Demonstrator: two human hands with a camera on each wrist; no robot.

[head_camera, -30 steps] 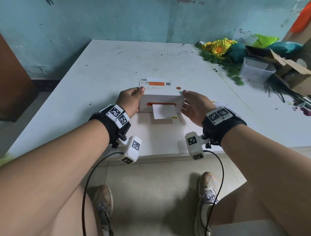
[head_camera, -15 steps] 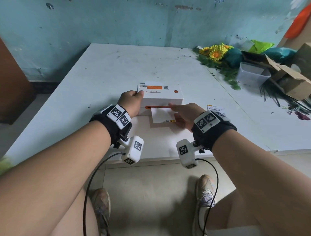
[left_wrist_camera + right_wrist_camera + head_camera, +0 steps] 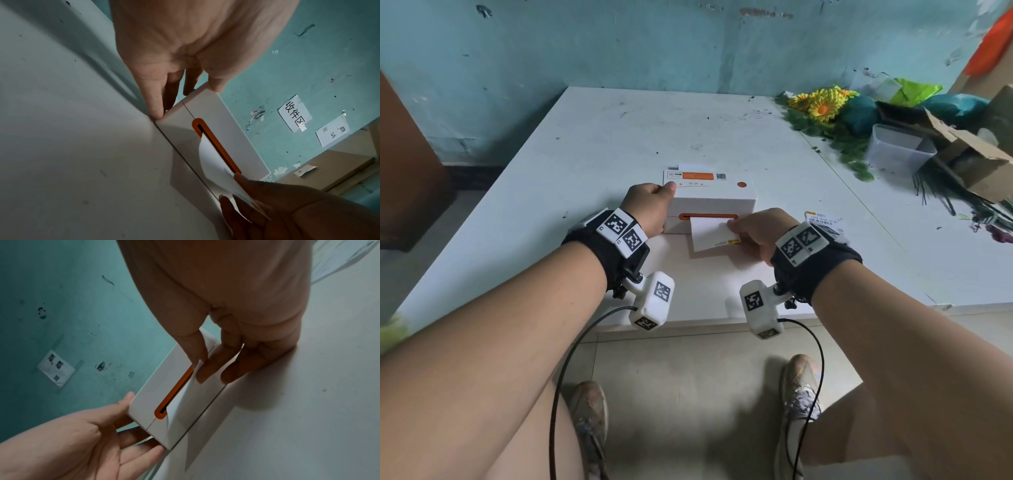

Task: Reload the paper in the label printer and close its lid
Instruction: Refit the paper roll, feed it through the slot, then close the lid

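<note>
The table fills the middle of the head view, white and scuffed, with a heap of artificial flowers, a clear plastic tub and a torn cardboard box pushed to the upper right. The label printer sits just above the centre of the frame, near the table's front edge, and its lid now lies flat and flush on the body, the seam a thin line in the left wrist view.

A second ago both my hands flanked the printer's sides. Since then my left hand stays where it was, thumb on the top corner of the lid and fingers down the left wall, its grip clamped on the printer to steady it. My right hand has left the right wall and come round to the front, and its grip is now pinched on the paper, thumb above and fingers beneath at the right edge, close to the orange-rimmed slot.

The paper hangs out of that slot and curls down towards the table. With the lid down and paper feeding through, I judge the reload nearly finished; what remains looks like tugging or tearing off this loose tongue, and pulling askew could skew the feed.
</note>
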